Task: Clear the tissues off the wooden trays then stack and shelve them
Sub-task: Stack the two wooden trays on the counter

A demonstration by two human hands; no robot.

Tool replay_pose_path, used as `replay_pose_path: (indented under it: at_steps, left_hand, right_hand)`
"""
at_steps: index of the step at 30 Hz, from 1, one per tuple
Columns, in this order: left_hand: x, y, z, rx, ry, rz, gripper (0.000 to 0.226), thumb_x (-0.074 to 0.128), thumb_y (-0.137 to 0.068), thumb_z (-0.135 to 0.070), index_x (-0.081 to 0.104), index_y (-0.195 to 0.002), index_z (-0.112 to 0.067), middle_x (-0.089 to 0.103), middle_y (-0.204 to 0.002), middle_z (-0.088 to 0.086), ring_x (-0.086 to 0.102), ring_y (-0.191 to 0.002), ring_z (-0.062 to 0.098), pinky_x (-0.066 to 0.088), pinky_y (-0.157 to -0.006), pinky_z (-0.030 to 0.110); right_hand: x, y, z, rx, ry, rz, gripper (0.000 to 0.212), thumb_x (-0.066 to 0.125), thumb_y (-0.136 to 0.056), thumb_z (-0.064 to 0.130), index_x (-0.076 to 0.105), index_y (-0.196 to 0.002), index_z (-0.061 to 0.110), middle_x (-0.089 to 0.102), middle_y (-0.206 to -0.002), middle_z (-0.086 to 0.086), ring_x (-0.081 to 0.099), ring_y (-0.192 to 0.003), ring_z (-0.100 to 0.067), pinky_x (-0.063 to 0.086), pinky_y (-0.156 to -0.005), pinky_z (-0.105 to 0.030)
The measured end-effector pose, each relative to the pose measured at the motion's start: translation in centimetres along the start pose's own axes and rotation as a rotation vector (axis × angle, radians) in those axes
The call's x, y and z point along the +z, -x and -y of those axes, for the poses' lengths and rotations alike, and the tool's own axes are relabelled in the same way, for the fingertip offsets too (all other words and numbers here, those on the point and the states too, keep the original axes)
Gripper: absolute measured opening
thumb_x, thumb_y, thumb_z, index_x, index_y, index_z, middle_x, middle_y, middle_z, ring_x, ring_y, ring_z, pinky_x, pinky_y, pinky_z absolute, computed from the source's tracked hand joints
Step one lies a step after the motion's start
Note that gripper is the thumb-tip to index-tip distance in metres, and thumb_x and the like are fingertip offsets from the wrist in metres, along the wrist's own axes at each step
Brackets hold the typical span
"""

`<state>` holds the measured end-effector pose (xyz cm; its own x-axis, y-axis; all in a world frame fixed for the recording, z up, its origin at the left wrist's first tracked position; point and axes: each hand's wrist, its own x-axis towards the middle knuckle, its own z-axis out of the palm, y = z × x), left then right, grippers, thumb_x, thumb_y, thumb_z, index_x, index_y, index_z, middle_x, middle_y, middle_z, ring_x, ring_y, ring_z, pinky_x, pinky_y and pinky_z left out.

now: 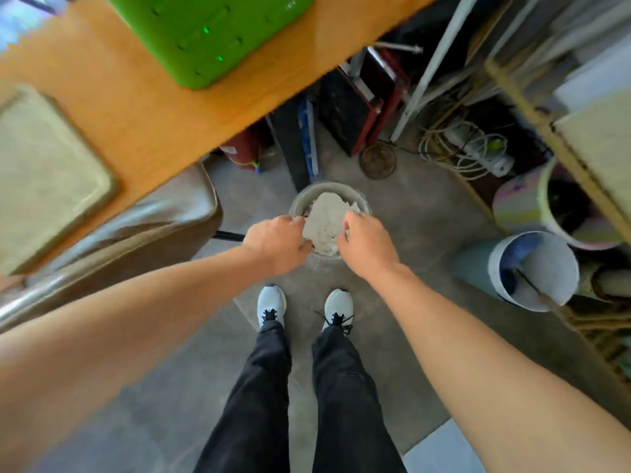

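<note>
A wad of white tissues (328, 222) sits over a small grey bin (307, 197) on the floor in front of my feet. My left hand (278, 243) grips the wad's left side and my right hand (367, 245) grips its right side, fingers curled into the paper. A pale wooden tray (44, 175) lies on the orange table (136, 107) at the far left, blurred, with no tissue visible on it. Another pale tray-like board (601, 141) shows at the right edge on a shelf.
A green plastic box (211, 32) stands on the table. A brown chair (143, 230) is tucked under the table's edge. Buckets (536, 268), a tangle of cables (467, 148) and a red-black case (358, 97) crowd the floor to the right and behind the bin.
</note>
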<state>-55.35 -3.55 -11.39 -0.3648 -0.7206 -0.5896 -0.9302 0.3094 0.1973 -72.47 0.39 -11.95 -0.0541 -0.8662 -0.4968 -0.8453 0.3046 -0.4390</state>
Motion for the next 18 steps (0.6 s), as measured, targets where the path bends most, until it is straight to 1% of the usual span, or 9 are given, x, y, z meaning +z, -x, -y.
replay_pose_path:
  at_steps: [2, 3, 5, 8, 9, 11, 13, 15, 18]
  left_hand:
    - [-3.5, 3.7, 0.1, -0.053, 0.055, -0.068, 0.04, 0.047, -0.094, -0.047, 0.054, -0.114, -0.012, 0.067, -0.109, 0.015, 0.065, -0.094, 0.04, 0.045, -0.065, 0.041]
    - [-5.2, 5.3, 0.2, -0.086, 0.077, -0.112, 0.04, 0.047, -0.094, -0.047, 0.053, -0.111, -0.012, 0.067, -0.108, 0.016, 0.064, -0.094, 0.041, 0.044, -0.065, 0.04]
    - [-8.4, 10.1, 0.5, -0.131, 0.102, -0.169, 0.038, 0.047, -0.094, -0.046, 0.052, -0.107, -0.011, 0.066, -0.108, 0.017, 0.063, -0.096, 0.041, 0.042, -0.065, 0.04]
    - [-12.6, 16.4, 2.0, -0.199, 0.151, -0.279, 0.031, 0.044, -0.094, -0.046, 0.048, -0.098, -0.015, 0.066, -0.102, 0.016, 0.063, -0.091, 0.041, 0.039, -0.061, 0.039]
    - [-13.4, 18.4, 2.7, -0.213, 0.169, -0.317, 0.029, 0.044, -0.093, -0.045, 0.046, -0.095, -0.016, 0.066, -0.1, 0.016, 0.063, -0.09, 0.041, 0.039, -0.061, 0.039]
    - [-15.2, 24.6, 6.2, -0.315, 0.215, -0.467, 0.026, 0.044, -0.093, -0.041, 0.047, -0.09, -0.015, 0.066, -0.098, 0.013, 0.063, -0.089, 0.039, 0.044, -0.062, 0.041]
    - [-15.0, 26.0, 6.5, -0.283, 0.205, -0.428, 0.026, 0.044, -0.094, -0.041, 0.051, -0.092, -0.015, 0.065, -0.097, 0.008, 0.063, -0.087, 0.035, 0.048, -0.065, 0.042]
    - [-14.5, 27.6, 6.9, -0.328, 0.246, -0.402, 0.027, 0.043, -0.095, -0.043, 0.052, -0.094, -0.018, 0.065, -0.095, 0.003, 0.063, -0.085, 0.031, 0.049, -0.066, 0.041]
    - [-15.0, 31.2, 10.2, -0.434, 0.304, -0.534, 0.024, 0.043, -0.095, -0.044, 0.05, -0.09, -0.022, 0.061, -0.088, 0.0, 0.061, -0.079, 0.029, 0.048, -0.063, 0.038]
  right_hand:
    - [-3.5, 1.9, 3.4, -0.053, 0.005, -0.05, 0.007, 0.049, -0.093, 0.014, 0.053, -0.09, 0.008, 0.061, -0.101, -0.015, 0.056, -0.091, -0.032, 0.041, -0.068, -0.038]
    - [-5.1, 2.7, 5.0, -0.075, 0.011, -0.083, 0.01, 0.05, -0.093, 0.015, 0.055, -0.094, 0.006, 0.062, -0.103, -0.017, 0.057, -0.094, -0.034, 0.045, -0.073, -0.041]
    - [-8.0, 5.6, 8.5, -0.154, 0.044, -0.101, 0.014, 0.05, -0.093, 0.018, 0.055, -0.097, 0.006, 0.061, -0.105, -0.018, 0.058, -0.094, -0.037, 0.049, -0.076, -0.045]
    - [-11.2, 7.7, 13.4, -0.244, 0.089, -0.103, 0.014, 0.049, -0.094, 0.019, 0.052, -0.091, 0.005, 0.057, -0.099, -0.016, 0.057, -0.087, -0.036, 0.044, -0.066, -0.041]
    - [-11.5, 8.5, 14.7, -0.272, 0.095, -0.091, 0.014, 0.049, -0.094, 0.019, 0.05, -0.089, 0.006, 0.056, -0.097, -0.015, 0.056, -0.085, -0.035, 0.041, -0.064, -0.039]
    - [-12.5, 10.0, 20.8, -0.442, 0.163, -0.05, 0.015, 0.049, -0.094, 0.02, 0.048, -0.087, 0.007, 0.053, -0.093, -0.012, 0.056, -0.083, -0.035, 0.039, -0.062, -0.037]
    - [-12.2, 10.1, 21.1, -0.45, 0.238, -0.042, 0.014, 0.049, -0.094, 0.023, 0.048, -0.089, 0.009, 0.052, -0.092, -0.009, 0.056, -0.084, -0.033, 0.038, -0.062, -0.037]
    - [-11.5, 10.3, 21.5, -0.468, 0.268, -0.031, 0.014, 0.048, -0.094, 0.026, 0.048, -0.091, 0.012, 0.052, -0.095, -0.007, 0.056, -0.085, -0.032, 0.039, -0.062, -0.036]
    - [-10.7, 11.2, 26.6, -0.565, 0.297, -0.059, 0.015, 0.048, -0.094, 0.027, 0.052, -0.095, 0.012, 0.055, -0.097, -0.008, 0.056, -0.087, -0.032, 0.04, -0.063, -0.036]
